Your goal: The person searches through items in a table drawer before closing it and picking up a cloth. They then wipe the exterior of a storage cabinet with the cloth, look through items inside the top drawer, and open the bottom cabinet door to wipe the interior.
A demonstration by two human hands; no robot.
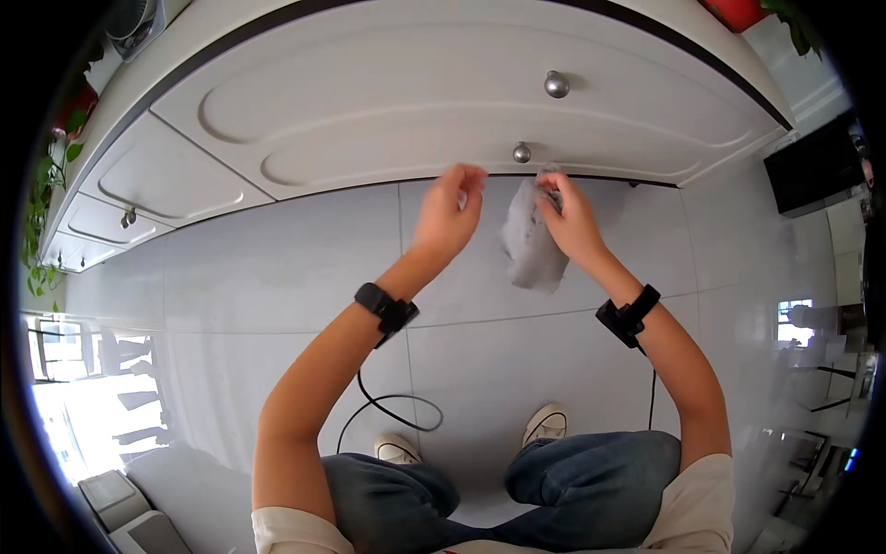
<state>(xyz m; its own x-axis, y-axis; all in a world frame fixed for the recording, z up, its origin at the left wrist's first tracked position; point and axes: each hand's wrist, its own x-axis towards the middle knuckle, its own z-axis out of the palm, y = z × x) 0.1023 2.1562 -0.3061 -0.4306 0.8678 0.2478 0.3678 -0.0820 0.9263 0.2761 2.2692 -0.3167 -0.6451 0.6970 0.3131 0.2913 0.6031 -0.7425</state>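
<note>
From my right hand (574,222) hangs a thin, crumpled, pale grey plastic bag (535,245), its top edge pinched between thumb and fingers. It looks partly see-through and droops above the floor tiles. To the left of it, apart from the bag, my left hand (449,214) is raised with its fingers curled in toward the thumb. A small whitish patch shows between those fingers, too small to make out. Black straps with small boxes circle both wrists.
White cabinet fronts (369,102) with round metal knobs (556,85) run across just ahead. A black cable (406,397) loops from the left wrist near my shoes (546,423). Green plants (46,203) trail at the far left; a black box-shaped object (812,164) stands at right.
</note>
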